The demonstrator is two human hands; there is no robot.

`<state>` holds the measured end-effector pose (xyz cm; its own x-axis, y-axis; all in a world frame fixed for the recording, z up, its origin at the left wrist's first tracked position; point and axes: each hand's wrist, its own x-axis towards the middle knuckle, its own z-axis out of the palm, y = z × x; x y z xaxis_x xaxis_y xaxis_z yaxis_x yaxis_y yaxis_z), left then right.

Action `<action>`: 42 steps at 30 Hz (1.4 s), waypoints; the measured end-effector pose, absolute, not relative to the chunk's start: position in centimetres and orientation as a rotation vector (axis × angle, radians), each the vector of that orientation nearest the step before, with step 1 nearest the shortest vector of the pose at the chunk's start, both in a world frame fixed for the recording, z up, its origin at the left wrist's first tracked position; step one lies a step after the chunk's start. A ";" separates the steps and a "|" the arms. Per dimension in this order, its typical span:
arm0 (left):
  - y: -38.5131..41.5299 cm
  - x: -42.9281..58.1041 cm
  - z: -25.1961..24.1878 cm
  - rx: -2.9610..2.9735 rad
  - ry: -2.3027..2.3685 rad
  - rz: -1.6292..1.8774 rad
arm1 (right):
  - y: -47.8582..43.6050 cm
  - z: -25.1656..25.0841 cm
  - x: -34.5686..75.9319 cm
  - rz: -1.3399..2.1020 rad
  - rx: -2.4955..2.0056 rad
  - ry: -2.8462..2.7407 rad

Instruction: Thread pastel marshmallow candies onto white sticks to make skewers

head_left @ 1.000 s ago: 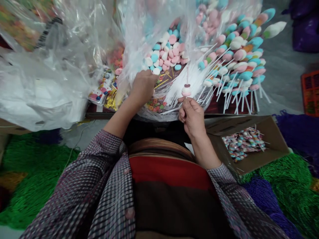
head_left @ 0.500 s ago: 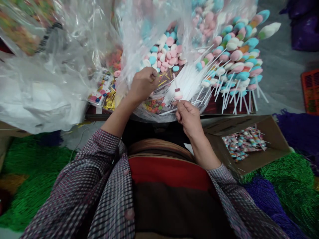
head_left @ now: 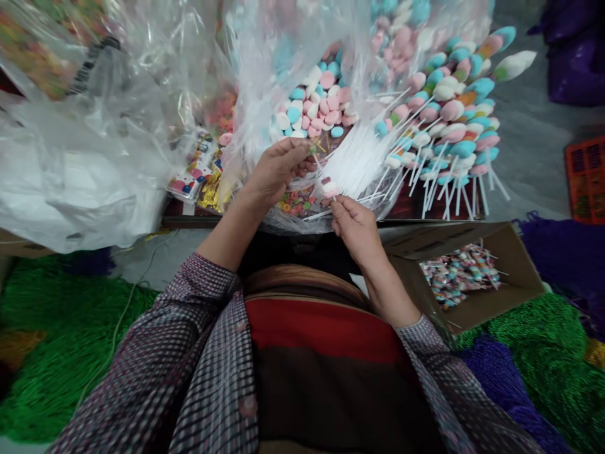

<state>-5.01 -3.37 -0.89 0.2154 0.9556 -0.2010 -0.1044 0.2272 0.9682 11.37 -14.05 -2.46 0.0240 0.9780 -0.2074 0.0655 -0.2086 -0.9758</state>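
Note:
My right hand [head_left: 355, 228] pinches the lower part of a candy skewer [head_left: 329, 188], a white stick with a pink-and-white marshmallow and a dark red piece on it. My left hand [head_left: 282, 169] has its fingertips closed on a small green gummy candy [head_left: 312, 150] at the stick's upper end. Whether the stick passes through this candy cannot be made out. Beneath the hands are loose white sticks [head_left: 352, 161] and small gummy rings [head_left: 295, 203] on clear plastic. Just beyond lie pink, white and blue marshmallows [head_left: 321, 104] in an open plastic bag.
Finished marshmallow skewers [head_left: 454, 113] are piled at the right of the table, sticks overhanging its edge. A cardboard box [head_left: 517, 271] of wrapped candies stands lower right. Plastic bags [head_left: 80, 170] and gold ties [head_left: 212, 194] lie left. Green [head_left: 543, 340] and purple strands cover the floor.
My left hand has moved right and slightly down to the stick's upper end, with the green gummy candy at its fingertips. The skewer in my right hand now tilts left.

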 end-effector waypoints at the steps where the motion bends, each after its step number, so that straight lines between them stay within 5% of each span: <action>1: -3.4 -5.0 -1.0 1.076 1.062 0.960 | -14.0 -2.5 11.4 1.317 -1.417 -1.135; 12: -6.5 -4.2 -2.5 1.975 1.262 0.929 | -14.2 -2.5 11.2 1.388 -1.414 -1.039; 20: -3.9 -4.3 -2.2 1.983 1.197 0.877 | -13.5 -2.0 11.8 1.465 -1.294 -0.851; 28: 2.4 -5.0 -2.8 2.357 1.798 0.205 | -13.6 -2.6 11.4 1.451 -1.248 -0.801; 38: 2.3 -9.0 -2.6 2.042 1.666 0.729 | -13.7 -3.2 11.5 1.442 -1.259 -0.802; 42: 2.2 -10.4 -1.7 2.048 1.610 0.693 | -13.7 -3.2 11.4 1.435 -1.256 -0.789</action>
